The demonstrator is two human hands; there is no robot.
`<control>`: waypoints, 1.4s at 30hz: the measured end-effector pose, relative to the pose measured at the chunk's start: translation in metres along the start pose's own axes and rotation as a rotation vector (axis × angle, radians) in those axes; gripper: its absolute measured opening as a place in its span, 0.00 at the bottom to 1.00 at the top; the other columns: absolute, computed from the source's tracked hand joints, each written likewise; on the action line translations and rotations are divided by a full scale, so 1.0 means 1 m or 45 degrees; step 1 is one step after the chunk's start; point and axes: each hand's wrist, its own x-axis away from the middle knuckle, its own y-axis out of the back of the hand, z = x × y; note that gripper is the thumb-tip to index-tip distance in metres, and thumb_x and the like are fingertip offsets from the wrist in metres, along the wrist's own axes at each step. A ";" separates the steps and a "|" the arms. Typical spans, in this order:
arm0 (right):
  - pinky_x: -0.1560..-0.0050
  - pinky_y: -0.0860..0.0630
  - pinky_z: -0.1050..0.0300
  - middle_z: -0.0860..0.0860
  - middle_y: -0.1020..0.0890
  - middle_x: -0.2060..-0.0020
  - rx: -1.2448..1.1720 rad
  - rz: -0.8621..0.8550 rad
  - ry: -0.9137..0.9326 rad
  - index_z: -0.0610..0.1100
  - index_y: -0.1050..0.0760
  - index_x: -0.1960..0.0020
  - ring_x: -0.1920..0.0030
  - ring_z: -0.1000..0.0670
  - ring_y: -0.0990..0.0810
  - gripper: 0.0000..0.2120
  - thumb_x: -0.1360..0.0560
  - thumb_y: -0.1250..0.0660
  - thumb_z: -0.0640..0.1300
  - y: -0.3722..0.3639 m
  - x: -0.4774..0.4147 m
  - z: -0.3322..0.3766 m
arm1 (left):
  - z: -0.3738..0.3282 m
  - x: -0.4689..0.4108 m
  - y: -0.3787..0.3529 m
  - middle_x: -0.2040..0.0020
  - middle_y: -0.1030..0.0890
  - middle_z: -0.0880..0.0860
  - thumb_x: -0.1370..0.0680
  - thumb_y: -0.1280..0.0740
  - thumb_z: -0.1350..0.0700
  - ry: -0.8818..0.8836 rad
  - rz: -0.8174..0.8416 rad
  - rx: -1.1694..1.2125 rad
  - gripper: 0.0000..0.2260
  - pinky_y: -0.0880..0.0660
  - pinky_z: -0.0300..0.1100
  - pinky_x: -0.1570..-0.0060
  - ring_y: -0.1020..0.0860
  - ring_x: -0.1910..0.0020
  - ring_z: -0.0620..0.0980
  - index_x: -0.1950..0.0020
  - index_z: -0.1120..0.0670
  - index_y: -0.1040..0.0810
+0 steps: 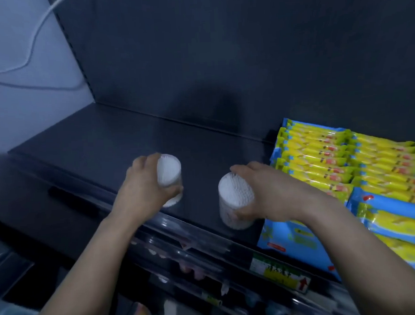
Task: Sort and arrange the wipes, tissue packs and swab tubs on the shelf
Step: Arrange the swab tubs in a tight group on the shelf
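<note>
**Desk:** What are the person's hands doing?

**Photographer:** Each grips a clear swab tub over a dark shelf [101, 143]. The left hand [143, 186] wraps the left tub [169, 171] from its left side, fingers curled round the wall and thumb low at the front. The right hand [265, 190] clasps the right tub [235, 195] from the right, fingertips over the far rim and thumb at the near side.

**Desk:** Where do the tubs sit?

**Photographer:** Both are at the front of the shelf, apart from each other, with white swab tips showing at the top. The right tub is nearer the front edge. The frame is blurred, so whether either base touches the shelf cannot be told.

**Desk:** Anything else in shot?

**Photographer:** Yellow-and-blue packs [320, 157] lie in rows at the right end of the shelf, just beside the right hand. A green-and-yellow label [278, 271] sits on the front rail below. A white cable [36, 41] hangs on the pale wall at left.
</note>
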 end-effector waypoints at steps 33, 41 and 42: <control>0.40 0.36 0.58 0.48 0.33 0.36 -0.012 -0.849 -1.174 0.50 0.43 0.26 0.35 0.48 0.35 0.43 0.35 0.28 0.59 0.003 0.348 -0.045 | -0.263 0.160 -0.074 0.42 0.35 0.44 0.37 0.24 0.48 -1.307 0.388 0.564 0.35 0.43 0.28 0.44 0.34 0.40 0.43 0.33 0.48 0.33; 0.39 0.34 0.55 0.50 0.33 0.35 -0.001 -0.820 -1.301 0.51 0.45 0.26 0.35 0.49 0.36 0.43 0.34 0.29 0.61 -0.006 0.474 -0.108 | -0.354 0.259 -0.130 0.41 0.36 0.40 0.36 0.25 0.47 -1.393 0.532 0.603 0.34 0.45 0.21 0.48 0.38 0.45 0.33 0.33 0.46 0.35; 0.39 0.34 0.55 0.50 0.33 0.35 -0.006 -0.814 -1.310 0.51 0.45 0.26 0.34 0.49 0.36 0.43 0.34 0.29 0.61 -0.006 0.484 -0.115 | -0.363 0.266 -0.136 0.42 0.36 0.40 0.36 0.25 0.47 -1.401 0.542 0.606 0.34 0.46 0.19 0.48 0.39 0.46 0.32 0.33 0.46 0.34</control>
